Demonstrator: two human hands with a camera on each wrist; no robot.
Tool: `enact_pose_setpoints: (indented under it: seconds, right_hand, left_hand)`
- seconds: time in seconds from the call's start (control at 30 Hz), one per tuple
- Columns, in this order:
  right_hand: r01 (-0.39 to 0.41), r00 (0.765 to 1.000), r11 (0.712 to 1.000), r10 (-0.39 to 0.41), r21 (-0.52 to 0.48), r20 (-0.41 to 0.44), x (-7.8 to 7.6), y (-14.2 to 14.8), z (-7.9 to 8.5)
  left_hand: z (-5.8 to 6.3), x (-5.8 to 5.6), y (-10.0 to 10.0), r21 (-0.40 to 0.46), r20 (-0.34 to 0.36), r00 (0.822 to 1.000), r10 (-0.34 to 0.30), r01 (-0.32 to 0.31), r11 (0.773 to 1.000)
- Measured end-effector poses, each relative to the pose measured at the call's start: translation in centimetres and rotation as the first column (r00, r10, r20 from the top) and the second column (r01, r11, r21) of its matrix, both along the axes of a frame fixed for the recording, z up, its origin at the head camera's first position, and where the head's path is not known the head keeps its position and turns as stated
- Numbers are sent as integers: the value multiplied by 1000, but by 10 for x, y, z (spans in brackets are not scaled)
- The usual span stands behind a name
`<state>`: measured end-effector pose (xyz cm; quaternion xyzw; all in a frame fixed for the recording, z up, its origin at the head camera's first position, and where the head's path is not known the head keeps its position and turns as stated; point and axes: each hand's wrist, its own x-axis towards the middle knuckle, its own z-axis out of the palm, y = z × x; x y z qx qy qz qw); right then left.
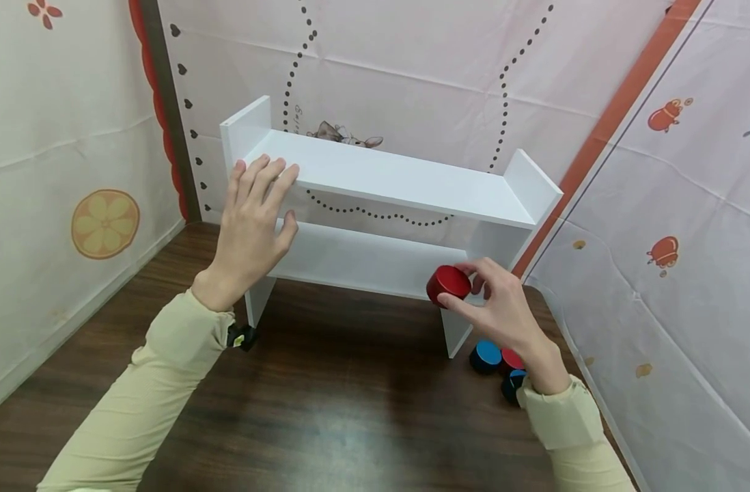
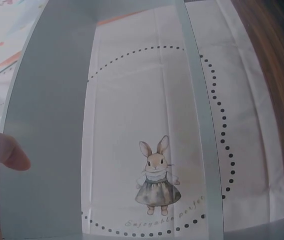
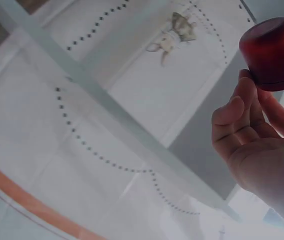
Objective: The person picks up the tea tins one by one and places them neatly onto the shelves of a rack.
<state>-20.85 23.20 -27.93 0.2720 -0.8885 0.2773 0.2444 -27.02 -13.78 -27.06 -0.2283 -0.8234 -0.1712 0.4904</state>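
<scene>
Right hand [image 1: 504, 304]: thumb and fingers pinch glossy red cylinder [image 1: 447, 284]
Red cylinder: aloft, near right end of white two-tier shelf [image 1: 381, 171], lower level
Left hand [image 1: 252, 225]: fingers slightly spread at shelf's upper left; cannot tell contact
Right of shelf: two blue-topped dark cylinders [image 1: 488, 354], on brown wood-grain surface [image 1: 344, 389]

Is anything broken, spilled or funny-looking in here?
Nothing really stands out. The white shelf stands upright with no damage showing, and I see no spill. The right hand holds a red cylinder; the blue-topped cylinders and red-topped cylinder near the white shelf look untipped.
</scene>
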Motion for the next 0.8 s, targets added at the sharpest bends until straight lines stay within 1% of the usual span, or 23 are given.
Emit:
enact_pose_setpoints:
  seconds: [0.2, 0.47, 0.63, 0.8]
  right_hand:
    - [-37, 999, 999, 38, 4, -31, -5, -14, 26]
    - [-83, 993, 997, 83, 11, -82, -10, -32, 59]
    - [-101, 989, 995, 98, -19, -112, -20, -41, 75]
    - [-93, 989, 995, 88, -39, -116, -32, -51, 87]
  left_hand:
    - [2, 0, 1, 36, -10, 1000, -23, 24, 999]
    - [3, -1, 2, 52, -7, 1000, -30, 30, 998]
    - [3, -1, 1, 24, -2, 1000, -8, 8, 1000]
    - [2, -3, 2, 36, 1, 1000, -12, 12, 999]
